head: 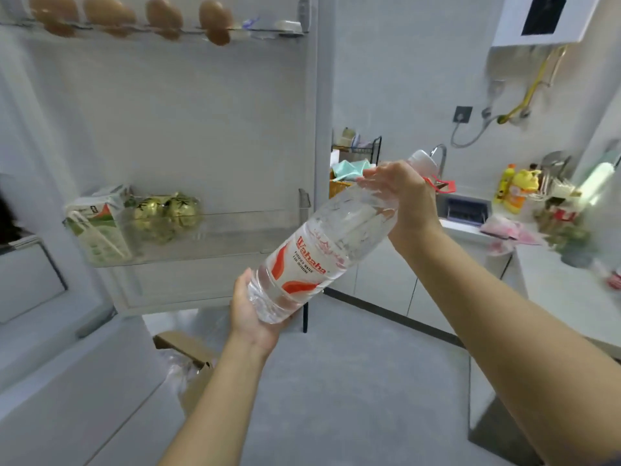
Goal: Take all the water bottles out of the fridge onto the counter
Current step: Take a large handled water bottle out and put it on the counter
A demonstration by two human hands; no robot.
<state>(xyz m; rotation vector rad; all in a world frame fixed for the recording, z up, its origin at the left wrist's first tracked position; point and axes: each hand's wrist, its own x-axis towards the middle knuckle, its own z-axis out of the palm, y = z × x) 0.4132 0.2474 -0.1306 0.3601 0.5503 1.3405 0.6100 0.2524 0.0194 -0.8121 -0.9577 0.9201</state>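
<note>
Clear water bottle (322,243) is out of the fridge (201,129), left hand (255,311) curled under it, right hand (400,193) gripping its neck, not yet on the counter (554,287) at three o'clock.

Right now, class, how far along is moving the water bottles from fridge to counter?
Done: no bottle shows on the counter yet. In hand: one Wahaha water bottle, tilted, left hand under its base, right hand gripping its neck. Left: set it down; the fridge interior is out of view.
</note>
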